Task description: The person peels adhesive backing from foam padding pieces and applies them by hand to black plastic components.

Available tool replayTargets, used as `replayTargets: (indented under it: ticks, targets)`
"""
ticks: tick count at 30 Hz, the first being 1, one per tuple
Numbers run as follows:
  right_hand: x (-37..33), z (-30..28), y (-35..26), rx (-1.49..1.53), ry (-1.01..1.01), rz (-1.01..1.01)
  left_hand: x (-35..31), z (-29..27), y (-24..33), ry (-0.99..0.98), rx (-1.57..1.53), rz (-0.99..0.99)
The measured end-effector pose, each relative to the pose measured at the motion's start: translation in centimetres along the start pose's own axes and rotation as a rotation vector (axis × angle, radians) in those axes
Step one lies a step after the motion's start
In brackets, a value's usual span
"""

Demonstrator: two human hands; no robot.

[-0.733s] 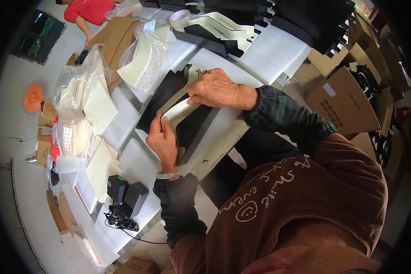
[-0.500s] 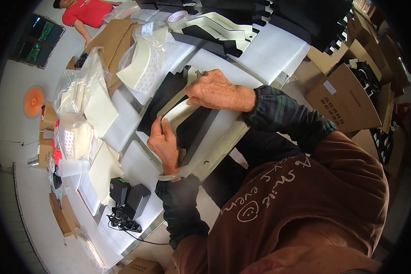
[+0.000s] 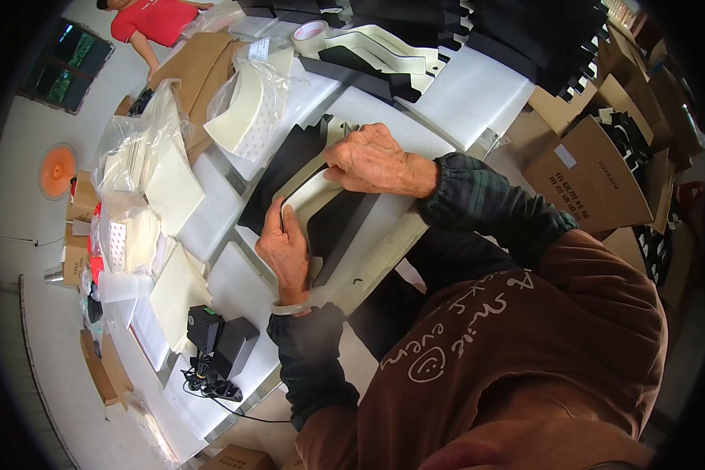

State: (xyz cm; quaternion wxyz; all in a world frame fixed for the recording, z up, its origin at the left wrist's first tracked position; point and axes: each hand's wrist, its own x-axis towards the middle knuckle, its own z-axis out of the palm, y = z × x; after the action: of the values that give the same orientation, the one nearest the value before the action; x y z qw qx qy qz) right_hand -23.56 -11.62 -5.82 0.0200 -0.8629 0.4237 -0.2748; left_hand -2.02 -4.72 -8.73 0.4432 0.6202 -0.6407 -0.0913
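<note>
A cream strip [image 3: 313, 192] is held over a black part [image 3: 338, 223]. It is gripped by the left hand [image 3: 285, 249] and right hand [image 3: 373, 160].

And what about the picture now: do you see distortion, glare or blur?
Head view: edges at far left bow along the black rim; clear bags catch glare; black sheets lose detail. Same head view: left hand, right hand and strip look fairly sharp.

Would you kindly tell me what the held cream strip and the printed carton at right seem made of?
The cream strip: perhaps foam or felt, matte, curving smoothly; its texture is too small to tell. The carton: most likely cardboard, dull brown, with flat panels and folded flaps.
</note>
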Motion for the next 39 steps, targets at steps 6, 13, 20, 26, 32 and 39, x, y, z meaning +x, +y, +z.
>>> replayTargets:
  ticks: [6, 13, 20, 26, 32, 39]
  targets:
    - [-0.1, 0.3, -0.2, -0.027, 0.015, -0.002, 0.0, 0.0, 0.2, -0.004, 0.014, 0.055]
    - [0.1, -0.1, -0.3, -0.014, -0.012, 0.053, 0.3, 0.5, -0.1, 0.0, 0.101, 0.05]
    - [0.0, -0.4, -0.2, -0.049, -0.02, 0.19, 0.4, 0.6, -0.6, 0.024, 0.195, 0.222]
    - [0.0, 0.1, -0.4, -0.05, -0.023, 0.156, 0.3, 0.0, -0.6, -0.004, 0.261, 0.265]
    - [-0.5, 0.3, 0.0, 0.0, -0.023, 0.189, 1.8, -1.9, 4.5, -0.192, 0.577, 0.341]
    - [-0.5, -0.3, 0.4, 0.066, -0.049, 0.179, 5.3, 1.8, 3.7, -0.394, 0.117, 0.354]
